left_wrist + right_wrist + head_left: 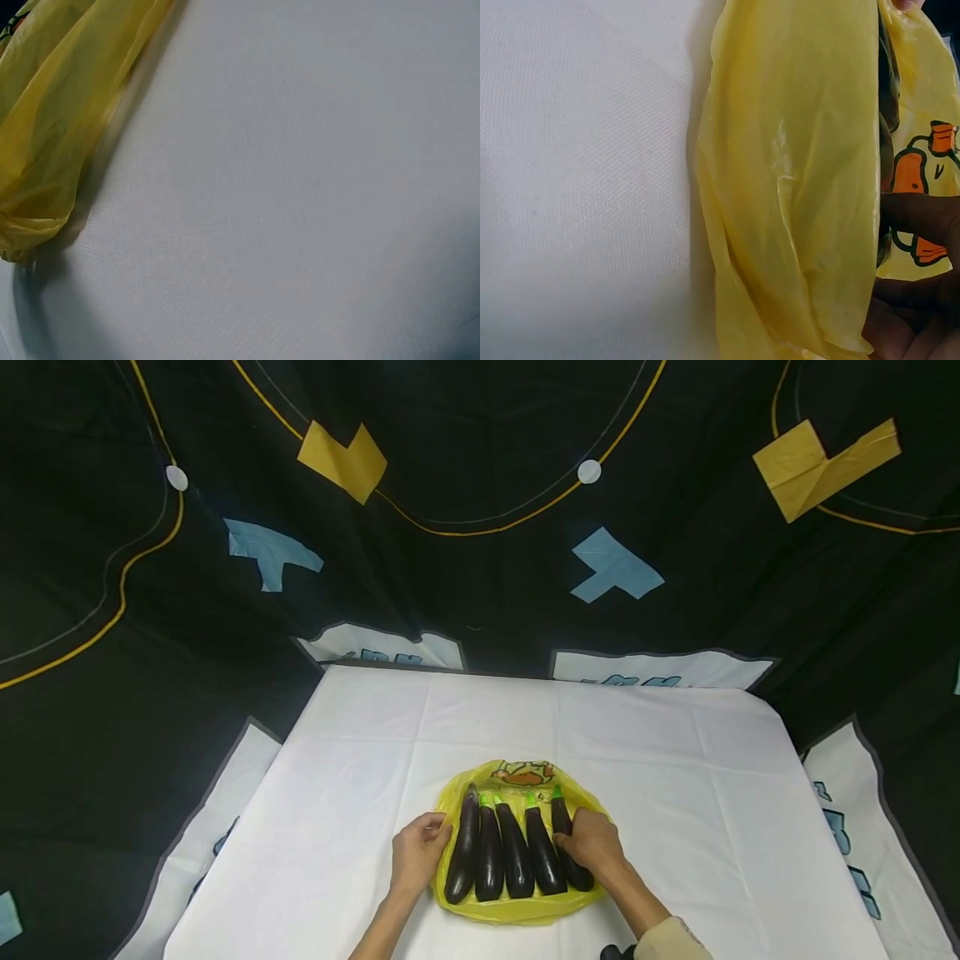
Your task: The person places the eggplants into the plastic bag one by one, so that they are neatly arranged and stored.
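Several dark purple eggplants (514, 852) with green stem ends lie side by side in a yellow plastic bag (517, 910), its mouth spread wide. At the bag's left rim, my left hand (420, 853) pinches the plastic between thumb and fingers. My right hand (596, 842) grips the rightmost eggplant (561, 818), thumb laid across it and the other fingers on its outer side. The right wrist view catches the fingers (922, 214) of that hand at the bag's edge beside the dark skins. In the left wrist view only the bag's side (67, 112) shows; the left hand is hidden.
A white cloth (375, 718) with fold creases covers the table. Black fabric (465, 585) with blue and yellow patches hangs behind it. A small black object (617, 952) shows at the bottom edge near the right sleeve (671, 941).
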The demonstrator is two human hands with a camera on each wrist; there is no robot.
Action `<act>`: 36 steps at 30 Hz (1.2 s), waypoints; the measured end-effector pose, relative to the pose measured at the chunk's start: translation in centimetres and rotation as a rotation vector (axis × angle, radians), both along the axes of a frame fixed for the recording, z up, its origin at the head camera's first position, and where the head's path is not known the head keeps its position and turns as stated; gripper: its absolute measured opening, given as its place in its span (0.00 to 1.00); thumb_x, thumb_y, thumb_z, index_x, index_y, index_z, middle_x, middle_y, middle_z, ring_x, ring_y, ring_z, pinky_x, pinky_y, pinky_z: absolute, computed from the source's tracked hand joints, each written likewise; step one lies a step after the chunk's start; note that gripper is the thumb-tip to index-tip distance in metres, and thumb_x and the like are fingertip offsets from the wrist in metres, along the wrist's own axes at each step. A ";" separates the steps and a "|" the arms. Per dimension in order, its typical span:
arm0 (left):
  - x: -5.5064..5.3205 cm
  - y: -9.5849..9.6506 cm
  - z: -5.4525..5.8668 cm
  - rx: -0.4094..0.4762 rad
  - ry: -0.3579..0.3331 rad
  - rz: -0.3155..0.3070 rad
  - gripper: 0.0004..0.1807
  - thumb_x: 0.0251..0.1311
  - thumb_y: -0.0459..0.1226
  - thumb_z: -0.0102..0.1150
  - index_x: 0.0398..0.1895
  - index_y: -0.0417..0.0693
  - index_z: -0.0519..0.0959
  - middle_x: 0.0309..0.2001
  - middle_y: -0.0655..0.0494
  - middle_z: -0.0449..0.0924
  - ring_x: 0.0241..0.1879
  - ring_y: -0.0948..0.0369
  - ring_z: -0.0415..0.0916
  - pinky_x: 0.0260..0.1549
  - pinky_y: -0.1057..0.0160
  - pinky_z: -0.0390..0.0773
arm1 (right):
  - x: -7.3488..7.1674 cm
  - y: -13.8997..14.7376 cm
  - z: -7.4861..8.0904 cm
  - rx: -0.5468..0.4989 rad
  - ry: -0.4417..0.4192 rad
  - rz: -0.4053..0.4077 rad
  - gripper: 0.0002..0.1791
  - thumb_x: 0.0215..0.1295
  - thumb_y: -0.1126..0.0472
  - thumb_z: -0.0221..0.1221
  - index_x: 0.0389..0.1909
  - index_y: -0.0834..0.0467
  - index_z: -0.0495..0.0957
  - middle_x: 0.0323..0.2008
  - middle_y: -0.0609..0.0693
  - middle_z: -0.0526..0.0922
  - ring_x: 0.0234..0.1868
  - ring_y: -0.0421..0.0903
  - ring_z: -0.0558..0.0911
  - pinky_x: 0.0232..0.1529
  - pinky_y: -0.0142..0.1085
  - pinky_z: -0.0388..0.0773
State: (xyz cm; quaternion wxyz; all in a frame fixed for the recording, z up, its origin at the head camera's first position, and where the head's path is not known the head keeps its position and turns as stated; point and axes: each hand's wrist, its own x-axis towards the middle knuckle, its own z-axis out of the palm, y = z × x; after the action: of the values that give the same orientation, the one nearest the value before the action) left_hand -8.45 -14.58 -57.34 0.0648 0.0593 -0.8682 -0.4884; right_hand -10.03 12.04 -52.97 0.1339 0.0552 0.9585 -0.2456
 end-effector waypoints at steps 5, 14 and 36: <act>0.0 0.1 0.0 -0.006 0.002 0.001 0.05 0.56 0.32 0.65 0.36 0.44 0.83 0.33 0.52 0.85 0.31 0.60 0.83 0.27 0.71 0.81 | 0.0 0.0 0.0 0.014 -0.011 -0.008 0.17 0.54 0.55 0.69 0.20 0.62 0.74 0.15 0.50 0.72 0.16 0.43 0.73 0.15 0.32 0.71; 0.0 0.1 0.0 -0.006 0.006 0.003 0.05 0.55 0.33 0.66 0.36 0.45 0.83 0.33 0.52 0.85 0.31 0.60 0.83 0.27 0.71 0.81 | 0.1 0.0 0.0 0.034 0.007 0.006 0.18 0.54 0.55 0.69 0.19 0.61 0.73 0.15 0.50 0.72 0.16 0.43 0.72 0.15 0.32 0.70; -0.1 0.0 0.1 -0.003 0.015 0.009 0.06 0.55 0.32 0.66 0.36 0.44 0.83 0.34 0.51 0.85 0.31 0.59 0.83 0.27 0.69 0.81 | 0.2 0.2 0.8 0.004 0.023 0.009 0.18 0.53 0.54 0.68 0.18 0.62 0.73 0.14 0.51 0.72 0.16 0.44 0.73 0.15 0.33 0.71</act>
State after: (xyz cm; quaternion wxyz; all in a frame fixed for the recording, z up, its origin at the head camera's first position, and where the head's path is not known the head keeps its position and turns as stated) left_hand -8.59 -14.55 -57.27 0.0736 0.0593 -0.8681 -0.4873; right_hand -9.81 12.19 -52.14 0.1237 0.0483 0.9608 -0.2435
